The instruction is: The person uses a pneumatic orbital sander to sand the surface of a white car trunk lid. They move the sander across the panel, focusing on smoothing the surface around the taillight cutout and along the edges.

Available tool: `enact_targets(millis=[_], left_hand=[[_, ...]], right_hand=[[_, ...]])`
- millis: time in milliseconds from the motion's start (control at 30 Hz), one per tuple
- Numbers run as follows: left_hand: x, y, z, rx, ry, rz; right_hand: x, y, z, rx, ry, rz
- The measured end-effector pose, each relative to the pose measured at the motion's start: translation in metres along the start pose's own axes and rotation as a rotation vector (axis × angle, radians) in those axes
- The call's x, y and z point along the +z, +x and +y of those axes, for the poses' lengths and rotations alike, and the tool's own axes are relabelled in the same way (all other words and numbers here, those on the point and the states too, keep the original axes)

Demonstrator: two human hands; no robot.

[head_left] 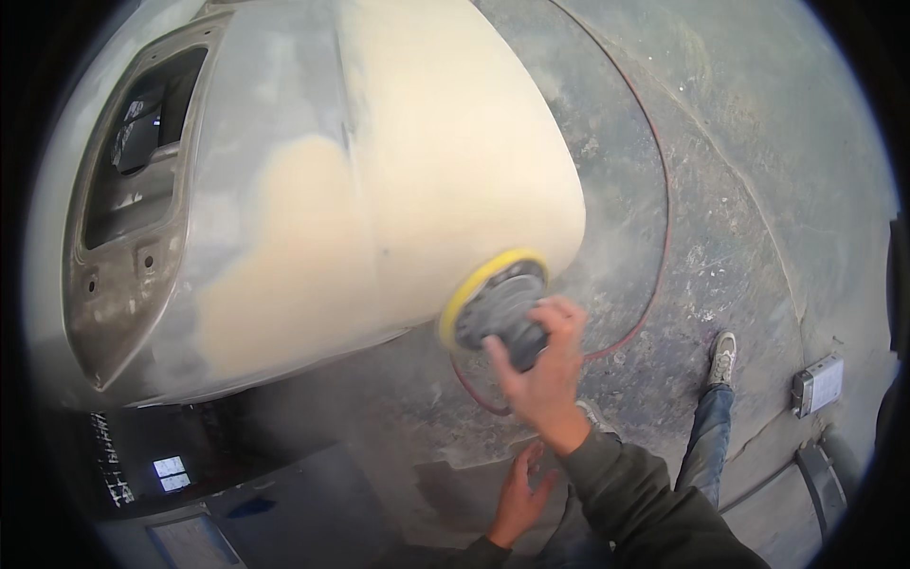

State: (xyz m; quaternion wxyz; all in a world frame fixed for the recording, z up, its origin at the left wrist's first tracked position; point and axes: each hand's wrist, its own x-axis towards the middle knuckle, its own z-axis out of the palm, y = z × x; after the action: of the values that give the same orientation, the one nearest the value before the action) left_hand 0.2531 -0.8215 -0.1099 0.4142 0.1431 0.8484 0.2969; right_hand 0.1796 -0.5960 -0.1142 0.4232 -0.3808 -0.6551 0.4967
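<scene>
My right hand (545, 375) grips a round dark sander (502, 313) with a yellow-edged pad, which is tilted against the lower right curved edge of a cream-patched grey vehicle panel (455, 123); it looks slightly blurred. My left hand (521, 493) is below it, off the panel, with fingers apart and loosely bent, holding nothing. At the panel's left is an opening (100, 322) with a bare metal rim and small holes.
A red hose (659, 256) curves over the stained concrete floor (787, 171). My legs and shoe (722, 360) are at lower right, near a metal box (817, 384) and dark curved parts (820, 479). Dark glossy bodywork (237, 436) fills the lower left.
</scene>
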Motion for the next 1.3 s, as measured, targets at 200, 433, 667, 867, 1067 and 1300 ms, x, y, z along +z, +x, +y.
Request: enact_targets(millis=[200, 433, 667, 867, 1067, 1300], left_hand=[[0.003, -0.014, -0.01, -0.044, 0.025, -0.017], [-0.004, -0.031, -0.036, -0.065, 0.151, -0.113], [-0.009, -0.018, -0.026, -0.031, 0.004, -0.05], [-0.019, -0.023, -0.08, 0.333, 0.657, -0.332], [-0.013, -0.012, -0.052, -0.152, 0.12, -0.114], [-0.006, -0.009, -0.028, -0.119, 0.165, -0.151]], right_hand=[[-0.002, -0.003, 0.019, -0.023, -0.068, 0.062], [0.02, -0.012, -0.033, -0.054, 0.126, 0.003], [0.0, -0.002, 0.051, 0.091, 0.029, 0.123], [0.018, -0.017, -0.033, -0.078, 0.128, -0.019], [0.012, -0.011, 0.022, 0.099, 0.122, 0.108], [0.001, -0.002, 0.133, 0.239, 0.146, 0.217]])
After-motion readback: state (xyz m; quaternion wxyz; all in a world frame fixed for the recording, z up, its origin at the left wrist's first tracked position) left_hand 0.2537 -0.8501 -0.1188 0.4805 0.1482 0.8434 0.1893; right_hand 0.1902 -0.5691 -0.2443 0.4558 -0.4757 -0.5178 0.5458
